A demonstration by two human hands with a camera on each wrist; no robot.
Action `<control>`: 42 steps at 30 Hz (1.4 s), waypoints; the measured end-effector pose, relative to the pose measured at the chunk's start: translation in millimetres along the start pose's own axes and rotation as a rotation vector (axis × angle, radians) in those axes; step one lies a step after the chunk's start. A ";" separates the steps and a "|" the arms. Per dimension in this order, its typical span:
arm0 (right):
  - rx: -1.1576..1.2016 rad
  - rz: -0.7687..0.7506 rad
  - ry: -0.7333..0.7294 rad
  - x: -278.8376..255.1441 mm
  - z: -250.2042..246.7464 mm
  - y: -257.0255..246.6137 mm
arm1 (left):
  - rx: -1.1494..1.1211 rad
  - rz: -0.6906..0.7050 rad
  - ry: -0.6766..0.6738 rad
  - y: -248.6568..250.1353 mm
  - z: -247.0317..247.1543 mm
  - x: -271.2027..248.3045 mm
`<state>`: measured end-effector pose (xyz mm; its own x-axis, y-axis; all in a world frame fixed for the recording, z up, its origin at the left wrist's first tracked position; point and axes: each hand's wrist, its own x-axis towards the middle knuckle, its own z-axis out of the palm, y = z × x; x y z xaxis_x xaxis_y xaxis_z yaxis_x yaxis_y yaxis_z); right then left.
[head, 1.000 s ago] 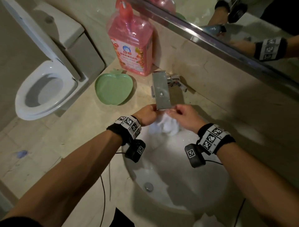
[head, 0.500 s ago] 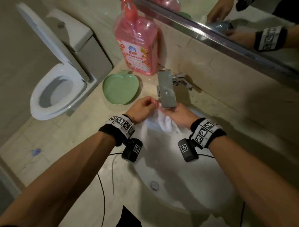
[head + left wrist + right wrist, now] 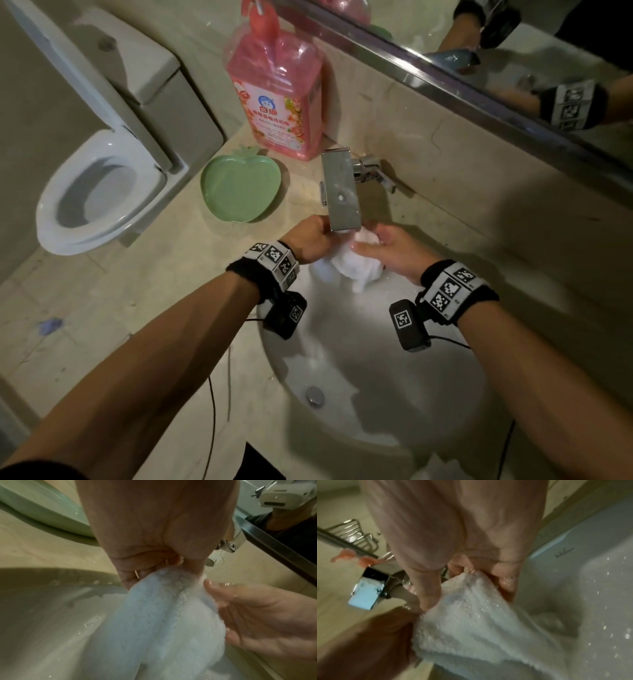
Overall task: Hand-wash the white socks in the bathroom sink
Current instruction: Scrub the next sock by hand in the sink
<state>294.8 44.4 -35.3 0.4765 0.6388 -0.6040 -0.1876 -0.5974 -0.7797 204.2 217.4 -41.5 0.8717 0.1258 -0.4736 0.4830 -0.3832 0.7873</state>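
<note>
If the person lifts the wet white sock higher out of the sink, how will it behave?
The white sock will probably hang limp: it already droops in folds below the left hand. Its fluffy fabric looks soaked, so it is likely heavy for its size and will drip into the sink.

Both forearms reach forward and converge, wrists near each other. Each wrist wears a black band with printed markers and a small camera hanging below. Left hand (image 3: 313, 238): back up, fingers (image 3: 135, 574) curled tight, pinching the top of the white sock (image 3: 352, 267). Right hand (image 3: 394, 251): palm toward the left hand, wet, thumb and curled fingers (image 3: 505, 577) gripping the same sock.
</note>
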 end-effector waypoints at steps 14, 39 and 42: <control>-0.069 -0.093 0.169 9.1 -5.4 4.7 | 0.053 0.002 0.075 -14.9 -19.8 -9.4; -0.363 -0.142 0.010 18.8 -9.5 5.8 | 0.074 0.075 0.002 4.6 -2.2 2.2; -0.295 -0.157 0.037 18.3 -10.1 9.9 | 0.076 0.054 0.023 -0.4 0.7 8.8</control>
<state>310.3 45.3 -52.4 0.5115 0.7195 -0.4697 0.1452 -0.6112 -0.7781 211.6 218.0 -46.2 0.8983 0.1240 -0.4215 0.4287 -0.4577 0.7789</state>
